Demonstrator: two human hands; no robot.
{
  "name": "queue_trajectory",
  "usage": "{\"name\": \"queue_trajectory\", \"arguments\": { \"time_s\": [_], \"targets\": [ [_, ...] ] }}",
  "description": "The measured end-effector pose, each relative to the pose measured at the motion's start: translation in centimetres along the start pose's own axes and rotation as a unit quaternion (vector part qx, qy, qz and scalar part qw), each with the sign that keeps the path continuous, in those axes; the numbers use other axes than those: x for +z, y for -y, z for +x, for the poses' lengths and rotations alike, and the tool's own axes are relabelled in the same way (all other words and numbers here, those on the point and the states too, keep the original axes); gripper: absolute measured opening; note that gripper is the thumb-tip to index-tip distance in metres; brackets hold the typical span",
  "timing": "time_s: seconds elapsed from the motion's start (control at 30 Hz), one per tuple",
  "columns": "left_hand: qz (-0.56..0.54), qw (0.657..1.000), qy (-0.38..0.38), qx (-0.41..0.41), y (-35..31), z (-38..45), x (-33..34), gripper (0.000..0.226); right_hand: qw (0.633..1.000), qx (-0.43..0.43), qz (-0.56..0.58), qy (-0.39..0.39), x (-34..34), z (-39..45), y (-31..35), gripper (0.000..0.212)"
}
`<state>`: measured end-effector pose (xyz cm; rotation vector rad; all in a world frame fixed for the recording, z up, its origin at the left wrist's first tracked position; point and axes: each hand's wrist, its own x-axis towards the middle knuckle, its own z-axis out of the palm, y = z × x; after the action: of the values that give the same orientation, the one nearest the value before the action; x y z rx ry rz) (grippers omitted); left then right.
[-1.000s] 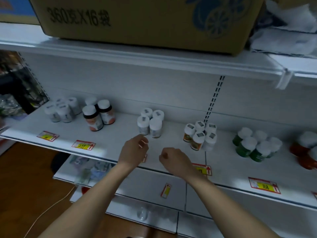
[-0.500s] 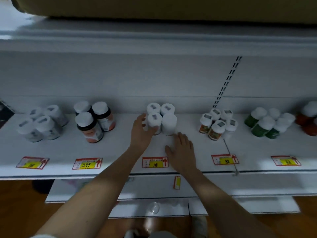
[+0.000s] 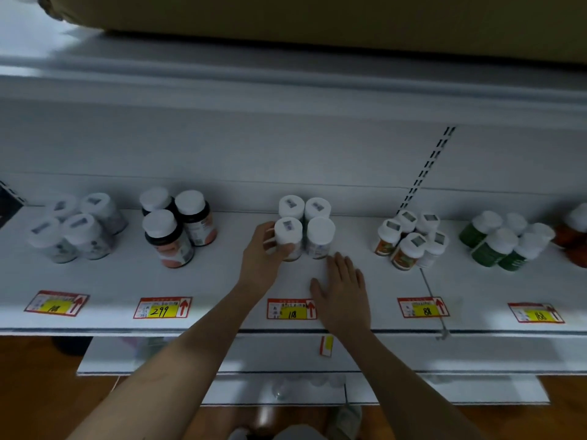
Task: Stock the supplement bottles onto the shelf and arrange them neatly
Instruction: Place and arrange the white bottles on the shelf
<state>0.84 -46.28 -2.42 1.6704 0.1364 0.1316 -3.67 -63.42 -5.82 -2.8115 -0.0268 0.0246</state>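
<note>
Several white-capped supplement bottles stand in a tight square on the white shelf (image 3: 222,281). My left hand (image 3: 262,260) curls round the front-left bottle (image 3: 288,235) of that group, thumb in front and fingers behind. The front-right bottle (image 3: 320,236) stands beside it, touching. My right hand (image 3: 341,290) lies flat and open on the shelf just in front of that bottle, fingertips close to its base. Two more bottles (image 3: 305,208) stand behind.
Other bottle groups stand along the shelf: grey-white ones (image 3: 76,230) far left, dark ones with orange labels (image 3: 178,227), small orange-labelled ones (image 3: 413,239), green ones (image 3: 502,242) and red ones at the right edge. Price tags (image 3: 291,309) line the front. A cardboard box (image 3: 317,20) sits overhead.
A second ago both hands hung in front of the shelf edge; since then they reached in, the left onto the front-left bottle, the right flat on the shelf. The view moved closer and lower.
</note>
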Motion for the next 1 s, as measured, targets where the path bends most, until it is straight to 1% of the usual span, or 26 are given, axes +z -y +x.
{"name": "queue_trajectory", "arguments": {
  "time_s": [0.1,0.27,0.37,0.43,0.47,0.53,0.6,0.63,0.7,0.73,0.8,0.9,1.0],
  "targets": [
    [-0.001,1.000,0.005,-0.011,0.0,-0.8,-0.9,0.043,1.000,-0.004,0.010,-0.001,0.1,0.0,-0.2,0.079],
    [-0.056,0.997,0.025,-0.051,-0.7,-2.4,-2.5,0.036,1.000,-0.008,0.029,0.003,-0.2,0.0,-0.1,0.069],
    [-0.093,0.992,0.036,-0.076,-1.7,-3.5,-3.5,0.030,0.998,-0.008,0.061,0.017,-0.6,0.2,-0.3,0.066],
    [-0.105,0.990,0.034,-0.087,-2.4,-4.1,-4.0,0.029,0.993,0.007,0.117,0.020,-1.5,0.4,-0.2,0.059],
    [-0.111,0.989,0.034,-0.093,-2.8,-4.4,-4.2,0.030,0.984,0.026,0.174,0.012,-2.3,0.3,0.1,0.053],
    [-0.125,0.986,0.042,-0.100,-3.8,-4.8,-4.7,0.034,0.949,0.058,0.309,-0.029,-4.0,-0.1,0.9,0.035],
    [-0.138,0.983,0.061,-0.103,-4.9,-5.1,-5.1,0.035,0.913,0.048,0.403,-0.054,-6.1,-0.6,1.9,0.020],
    [-0.143,0.982,0.072,-0.103,-5.5,-5.2,-5.3,0.034,0.897,0.034,0.439,-0.040,-7.2,-0.9,2.5,0.019],
    [-0.152,0.980,0.088,-0.097,-6.8,-5.7,-5.6,0.035,0.855,0.027,0.516,0.036,-9.3,-1.6,4.0,0.020],
    [-0.155,0.979,0.095,-0.094,-7.5,-5.9,-5.7,0.037,0.839,0.026,0.539,0.073,-10.2,-1.9,4.6,0.022],
    [-0.153,0.978,0.107,-0.088,-8.7,-6.4,-5.7,0.038,0.814,0.022,0.568,0.119,-11.2,-2.5,5.5,0.027],
    [-0.140,0.979,0.122,-0.083,-10.0,-7.0,-5.8,0.034,0.771,0.017,0.619,0.148,-11.9,-3.6,6.4,0.031],
    [-0.129,0.980,0.129,-0.079,-10.7,-7.6,-6.0,0.032,0.753,-0.001,0.640,0.151,-12.2,-4.6,6.8,0.032]
  ]
}}
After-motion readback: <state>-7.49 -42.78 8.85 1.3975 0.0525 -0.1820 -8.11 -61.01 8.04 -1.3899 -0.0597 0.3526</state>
